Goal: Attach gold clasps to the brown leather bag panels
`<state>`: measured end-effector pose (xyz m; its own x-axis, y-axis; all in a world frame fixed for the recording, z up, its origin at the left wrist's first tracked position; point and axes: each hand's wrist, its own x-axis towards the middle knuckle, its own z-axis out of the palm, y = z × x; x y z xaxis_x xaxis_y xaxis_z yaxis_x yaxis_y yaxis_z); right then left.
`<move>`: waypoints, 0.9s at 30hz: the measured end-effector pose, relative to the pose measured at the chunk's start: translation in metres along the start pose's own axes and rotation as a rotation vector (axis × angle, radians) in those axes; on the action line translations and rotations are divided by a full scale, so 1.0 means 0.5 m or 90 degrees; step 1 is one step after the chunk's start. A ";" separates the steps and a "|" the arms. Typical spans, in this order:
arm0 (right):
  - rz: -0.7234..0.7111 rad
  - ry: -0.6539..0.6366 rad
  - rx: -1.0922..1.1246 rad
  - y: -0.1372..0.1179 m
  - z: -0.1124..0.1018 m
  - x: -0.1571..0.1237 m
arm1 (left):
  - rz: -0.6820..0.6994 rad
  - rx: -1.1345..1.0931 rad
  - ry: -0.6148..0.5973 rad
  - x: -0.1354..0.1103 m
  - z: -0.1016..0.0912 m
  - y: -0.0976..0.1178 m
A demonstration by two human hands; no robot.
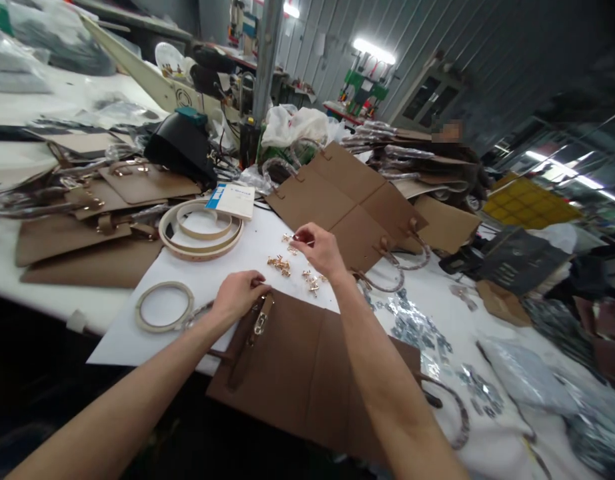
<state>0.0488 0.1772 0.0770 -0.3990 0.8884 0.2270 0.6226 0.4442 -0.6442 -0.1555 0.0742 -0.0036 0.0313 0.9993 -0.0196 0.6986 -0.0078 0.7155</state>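
On the tabletop (1, 260) to our left lay brown bags (90, 267) and ring-shaped rolls (203, 253), then our left hand (237, 293), its fingers clamped on the edge of the near panel (292, 360). Our right hand (320, 250) reached among gold fittings (279, 265); we could not tell whether its fingers had closed on one. Just beyond, a larger panel (337, 193) blocked our way, with silver pieces (412, 323) and plastic-wrapped bundles (527, 377) farther right.
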 end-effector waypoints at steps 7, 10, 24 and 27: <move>0.061 0.049 0.345 -0.085 -0.019 -0.254 | 0.105 0.018 0.049 -0.087 -0.085 0.017; 0.126 -0.086 0.332 -0.092 0.006 -0.350 | 0.104 0.092 0.087 -0.198 -0.112 -0.002; 0.056 -0.191 0.265 -0.140 0.179 -0.400 | -0.318 -0.325 0.076 -0.433 0.049 -0.027; 0.067 -0.156 0.283 -0.129 0.195 -0.394 | -0.328 -0.226 0.122 -0.424 0.053 -0.015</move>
<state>0.0215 -0.0380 0.0026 -0.5288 0.8488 0.0010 0.3422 0.2142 -0.9149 -0.1483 -0.1385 -0.0232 -0.3950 0.8609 -0.3207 0.3099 0.4535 0.8356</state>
